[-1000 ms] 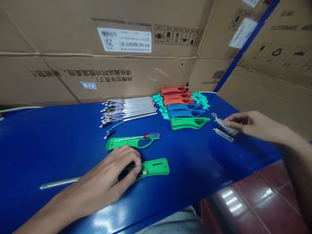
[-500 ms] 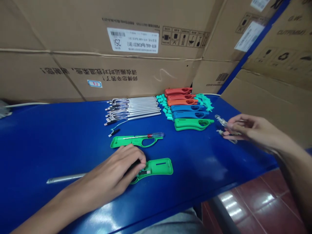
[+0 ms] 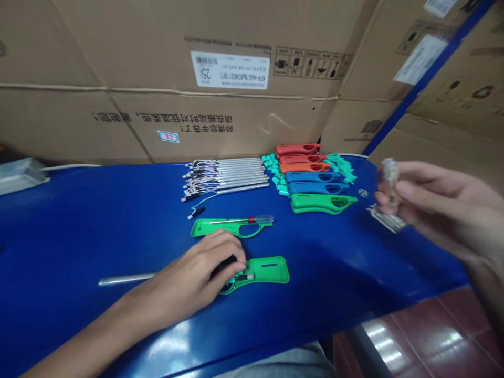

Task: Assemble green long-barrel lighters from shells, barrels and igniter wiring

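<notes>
My left hand is closed over the near green lighter casing half, fingertips pressed together at its inside; a small black part with a pale tip shows beside them. Out from under that wrist runs a metal lighter tube. Raised above the table at the right, my right hand pinches a clear lighter fuel tank, slightly blurred. Below it lie more clear tanks, partly hidden. Another green casing half lies beyond my left hand, with a screwdriver across it.
Behind are a row of metal tubes with wires, turquoise caps, turquoise small parts and stacked red, orange, blue and green casings. Cardboard walls the back of the blue table. A white box sits far left.
My right hand has risen with a clear tank, while others now lie on the table below it. My left hand stays on the green casing. The view has shifted slightly left.
</notes>
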`<act>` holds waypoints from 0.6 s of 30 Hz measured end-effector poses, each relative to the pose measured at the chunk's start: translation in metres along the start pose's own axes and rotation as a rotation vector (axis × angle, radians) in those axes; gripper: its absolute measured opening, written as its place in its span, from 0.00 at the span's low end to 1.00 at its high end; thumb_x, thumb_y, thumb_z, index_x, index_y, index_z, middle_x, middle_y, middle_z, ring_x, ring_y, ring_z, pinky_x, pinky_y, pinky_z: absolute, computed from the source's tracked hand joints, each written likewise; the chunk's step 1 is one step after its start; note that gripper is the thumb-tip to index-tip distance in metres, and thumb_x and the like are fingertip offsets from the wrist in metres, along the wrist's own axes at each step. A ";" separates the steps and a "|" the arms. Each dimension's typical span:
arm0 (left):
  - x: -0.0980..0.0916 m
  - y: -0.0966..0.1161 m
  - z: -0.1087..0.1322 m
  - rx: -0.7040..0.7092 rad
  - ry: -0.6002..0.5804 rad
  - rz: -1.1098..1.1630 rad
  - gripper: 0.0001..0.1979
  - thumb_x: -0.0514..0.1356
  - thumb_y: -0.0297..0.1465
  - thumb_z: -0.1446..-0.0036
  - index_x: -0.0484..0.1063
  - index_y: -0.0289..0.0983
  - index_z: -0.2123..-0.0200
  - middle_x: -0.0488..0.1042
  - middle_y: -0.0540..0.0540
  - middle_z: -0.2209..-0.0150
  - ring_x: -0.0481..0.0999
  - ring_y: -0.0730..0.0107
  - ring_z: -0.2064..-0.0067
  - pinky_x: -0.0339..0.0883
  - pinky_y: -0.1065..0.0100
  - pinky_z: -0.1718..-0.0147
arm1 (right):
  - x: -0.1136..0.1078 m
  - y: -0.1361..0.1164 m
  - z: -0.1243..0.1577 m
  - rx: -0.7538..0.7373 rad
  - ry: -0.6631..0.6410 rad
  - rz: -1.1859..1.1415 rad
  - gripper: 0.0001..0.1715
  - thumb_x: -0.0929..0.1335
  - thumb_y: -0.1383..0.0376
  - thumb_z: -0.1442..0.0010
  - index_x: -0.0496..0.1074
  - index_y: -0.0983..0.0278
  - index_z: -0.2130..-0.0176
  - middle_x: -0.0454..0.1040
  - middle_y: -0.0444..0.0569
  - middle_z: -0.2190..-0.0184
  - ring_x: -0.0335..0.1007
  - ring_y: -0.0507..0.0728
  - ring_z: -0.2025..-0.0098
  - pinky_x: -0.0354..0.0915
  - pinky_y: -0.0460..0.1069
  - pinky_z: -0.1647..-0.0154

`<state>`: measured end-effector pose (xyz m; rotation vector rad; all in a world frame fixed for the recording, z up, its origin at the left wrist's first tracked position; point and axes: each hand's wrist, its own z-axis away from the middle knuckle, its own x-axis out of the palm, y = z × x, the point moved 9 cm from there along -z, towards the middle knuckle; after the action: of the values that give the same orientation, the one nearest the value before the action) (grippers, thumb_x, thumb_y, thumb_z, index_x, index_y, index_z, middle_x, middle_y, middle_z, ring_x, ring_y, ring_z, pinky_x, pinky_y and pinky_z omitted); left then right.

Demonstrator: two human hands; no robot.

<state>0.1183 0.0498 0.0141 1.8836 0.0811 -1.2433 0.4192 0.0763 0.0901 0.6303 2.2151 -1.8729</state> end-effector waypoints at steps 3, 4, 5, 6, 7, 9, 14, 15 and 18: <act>-0.003 0.000 0.000 -0.001 0.034 0.037 0.07 0.53 0.26 0.32 0.70 0.39 0.62 0.72 0.49 0.58 0.71 0.72 0.54 0.64 0.71 0.53 | 0.072 -0.038 0.013 -0.188 -0.399 0.033 0.09 0.69 0.62 0.38 0.74 0.56 0.56 0.75 0.45 0.69 0.70 0.51 0.70 0.68 0.46 0.69; -0.003 0.000 0.000 -0.006 0.039 0.043 0.07 0.53 0.26 0.33 0.70 0.39 0.61 0.72 0.49 0.58 0.71 0.72 0.54 0.64 0.71 0.53 | 0.097 -0.048 0.019 -0.265 -0.538 0.116 0.08 0.68 0.64 0.37 0.74 0.57 0.56 0.76 0.45 0.64 0.71 0.51 0.67 0.67 0.46 0.66; -0.003 0.000 0.000 -0.008 0.042 0.048 0.07 0.54 0.26 0.33 0.70 0.39 0.61 0.72 0.49 0.58 0.71 0.72 0.55 0.64 0.71 0.54 | 0.122 -0.056 0.027 -0.341 -0.681 0.204 0.08 0.68 0.65 0.38 0.73 0.58 0.57 0.76 0.45 0.61 0.71 0.51 0.63 0.67 0.46 0.64; -0.003 0.000 0.000 -0.005 0.043 0.049 0.06 0.54 0.26 0.33 0.70 0.39 0.61 0.72 0.50 0.59 0.71 0.72 0.55 0.64 0.71 0.54 | 0.143 -0.061 0.034 -0.415 -0.810 0.271 0.09 0.67 0.68 0.39 0.73 0.59 0.57 0.76 0.44 0.63 0.70 0.51 0.64 0.65 0.46 0.65; -0.003 0.000 0.000 -0.002 0.044 0.049 0.06 0.54 0.25 0.33 0.70 0.39 0.61 0.72 0.50 0.59 0.71 0.72 0.55 0.64 0.72 0.54 | 0.161 -0.063 0.039 -0.455 -0.911 0.338 0.11 0.67 0.71 0.41 0.73 0.60 0.58 0.75 0.43 0.65 0.69 0.51 0.65 0.64 0.46 0.65; -0.004 0.000 0.001 0.006 0.054 0.050 0.07 0.54 0.25 0.33 0.70 0.38 0.62 0.73 0.50 0.60 0.71 0.72 0.56 0.64 0.71 0.56 | 0.186 -0.059 0.045 -0.485 -1.041 0.436 0.11 0.67 0.74 0.46 0.73 0.62 0.62 0.73 0.40 0.70 0.67 0.50 0.68 0.61 0.45 0.68; -0.004 0.000 0.000 0.009 0.054 0.016 0.07 0.52 0.26 0.32 0.70 0.38 0.60 0.73 0.50 0.62 0.72 0.71 0.59 0.66 0.70 0.59 | 0.206 -0.042 0.049 -0.430 -1.091 0.373 0.08 0.68 0.72 0.51 0.69 0.63 0.67 0.71 0.39 0.72 0.64 0.49 0.70 0.59 0.45 0.69; -0.004 0.000 0.000 0.006 0.052 0.007 0.07 0.52 0.26 0.32 0.70 0.39 0.59 0.74 0.49 0.62 0.72 0.71 0.59 0.66 0.70 0.59 | 0.206 -0.039 0.050 -0.431 -1.081 0.352 0.08 0.68 0.73 0.52 0.69 0.63 0.68 0.70 0.38 0.73 0.64 0.49 0.70 0.59 0.45 0.67; -0.006 0.000 0.001 -0.009 0.063 -0.020 0.08 0.53 0.26 0.33 0.70 0.39 0.55 0.74 0.49 0.61 0.74 0.70 0.58 0.68 0.70 0.59 | 0.204 -0.038 0.054 -0.470 -1.021 0.303 0.08 0.66 0.74 0.51 0.67 0.64 0.68 0.69 0.39 0.72 0.65 0.49 0.69 0.59 0.44 0.66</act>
<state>0.1142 0.0513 0.0187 1.9191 0.1392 -1.1951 0.2128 0.0618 0.0327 -0.0914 1.6181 -1.0563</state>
